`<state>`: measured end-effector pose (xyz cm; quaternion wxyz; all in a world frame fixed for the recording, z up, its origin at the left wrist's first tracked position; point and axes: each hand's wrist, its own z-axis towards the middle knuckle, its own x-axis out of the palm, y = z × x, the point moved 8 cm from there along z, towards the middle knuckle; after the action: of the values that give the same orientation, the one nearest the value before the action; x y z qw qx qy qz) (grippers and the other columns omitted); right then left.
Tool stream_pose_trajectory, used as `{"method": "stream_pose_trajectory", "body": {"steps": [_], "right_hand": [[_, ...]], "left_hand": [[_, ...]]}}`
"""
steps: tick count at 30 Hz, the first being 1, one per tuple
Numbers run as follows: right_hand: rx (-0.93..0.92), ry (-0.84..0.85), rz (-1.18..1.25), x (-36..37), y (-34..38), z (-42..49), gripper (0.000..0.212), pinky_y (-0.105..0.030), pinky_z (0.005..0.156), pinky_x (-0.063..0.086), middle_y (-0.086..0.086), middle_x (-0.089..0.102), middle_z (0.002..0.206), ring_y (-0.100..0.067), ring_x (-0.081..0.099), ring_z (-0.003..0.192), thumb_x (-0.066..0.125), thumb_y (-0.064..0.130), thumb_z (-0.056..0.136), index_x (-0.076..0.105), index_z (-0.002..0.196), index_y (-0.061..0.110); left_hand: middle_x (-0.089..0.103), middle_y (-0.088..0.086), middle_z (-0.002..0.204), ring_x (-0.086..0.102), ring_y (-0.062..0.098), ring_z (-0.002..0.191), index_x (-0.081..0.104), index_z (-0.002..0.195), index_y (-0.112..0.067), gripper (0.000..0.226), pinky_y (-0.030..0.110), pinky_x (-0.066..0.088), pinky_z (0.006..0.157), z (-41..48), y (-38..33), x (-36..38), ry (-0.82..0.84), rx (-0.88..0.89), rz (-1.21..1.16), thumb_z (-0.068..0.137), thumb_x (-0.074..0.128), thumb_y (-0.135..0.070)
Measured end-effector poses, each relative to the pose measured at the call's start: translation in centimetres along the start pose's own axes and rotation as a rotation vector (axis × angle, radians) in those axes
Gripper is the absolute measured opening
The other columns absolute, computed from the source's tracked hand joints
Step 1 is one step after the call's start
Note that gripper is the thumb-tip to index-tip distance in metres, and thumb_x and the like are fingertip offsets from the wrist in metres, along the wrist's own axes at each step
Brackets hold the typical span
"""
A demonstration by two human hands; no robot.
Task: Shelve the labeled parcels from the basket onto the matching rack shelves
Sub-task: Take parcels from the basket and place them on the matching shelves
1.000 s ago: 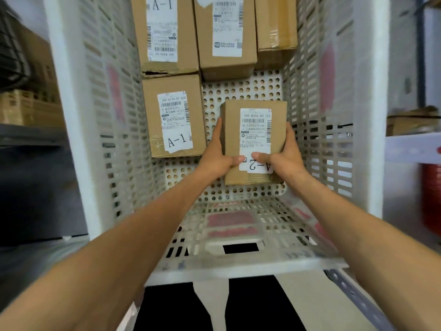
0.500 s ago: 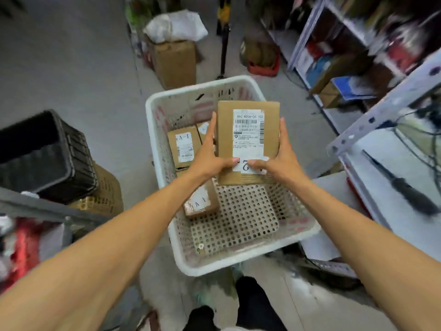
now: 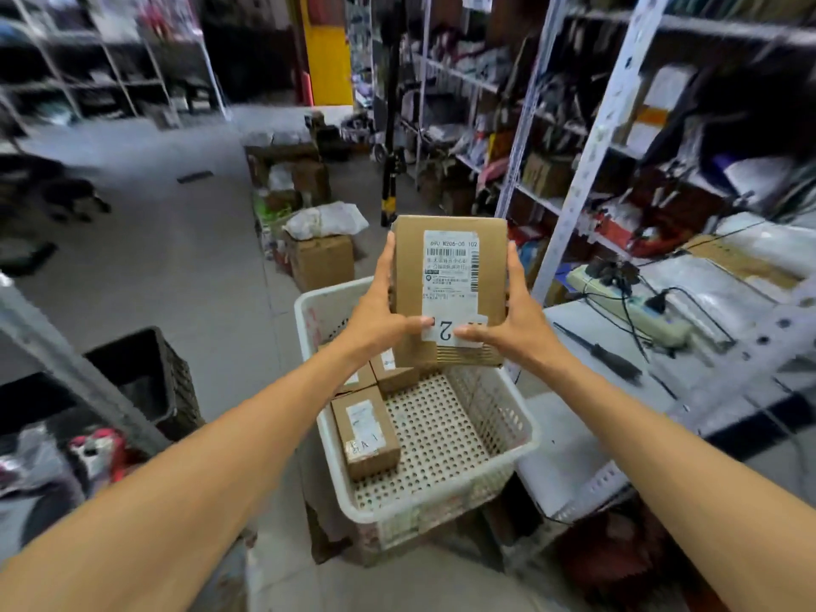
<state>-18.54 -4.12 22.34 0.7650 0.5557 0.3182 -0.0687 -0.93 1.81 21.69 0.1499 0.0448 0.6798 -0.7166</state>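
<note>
Left hand (image 3: 379, 321) and right hand (image 3: 519, 322) clasp the brown cardboard parcel (image 3: 450, 284) by its sides. It has risen above the white perforated basket (image 3: 435, 507).

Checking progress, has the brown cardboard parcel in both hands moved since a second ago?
Yes. The brown cardboard parcel has risen from inside the white perforated plastic basket to well above its rim.

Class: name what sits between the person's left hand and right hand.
A labelled cardboard parcel, held at its sides by the left hand and the right hand; the head view shows it.
</note>
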Motion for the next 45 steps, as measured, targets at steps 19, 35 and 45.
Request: {"method": "stream_pose_trajectory", "body": {"steps": [19, 35, 45], "right_hand": [[0.115, -0.116, -0.077, -14.7, -3.7, -31.8, 0.129, -0.034, 0.106, 0.039, 0.000, 0.046, 0.144, -0.020, 0.047, 0.128, 0.087, 0.028, 0.066, -0.009, 0.152, 0.033], [0.504, -0.906, -0.008, -41.5, -8.0, -57.0, 0.107, -0.043, 0.095, 0.052, 0.009, 0.051, 0.131, -0.018, 0.055, 0.116, 0.063, -0.002, 0.081, -0.002, 0.148, 0.051], [0.780, -1.363, -0.333, -47.6, -0.8, -70.4, 0.113, -0.047, 0.101, 0.045, -0.002, 0.044, 0.146, -0.023, 0.045, 0.132, 0.076, 0.008, 0.078, -0.003, 0.152, 0.040]], "left_hand": [[0.051, -0.007, 0.126, 0.054, 0.007, 0.110, -0.004, 0.148, -0.047, 0.120, 0.026, 0.051, 0.091, -23.4, -6.1, 22.2, 0.124, -0.023, -0.032, 0.073, 0.079, -0.003], [0.048, 0.009, 0.140, 0.052, 0.026, 0.124, 0.003, 0.141, -0.059, 0.103, 0.030, 0.055, 0.080, -27.2, -24.2, 55.9, 0.906, 0.305, -0.177, 0.085, 0.063, 0.004], [0.055, 0.005, 0.126, 0.060, 0.024, 0.113, 0.000, 0.139, -0.065, 0.113, 0.052, 0.055, 0.087, -36.8, -34.4, 68.8, 1.411, 0.460, -0.325, 0.080, 0.071, 0.000]]}}
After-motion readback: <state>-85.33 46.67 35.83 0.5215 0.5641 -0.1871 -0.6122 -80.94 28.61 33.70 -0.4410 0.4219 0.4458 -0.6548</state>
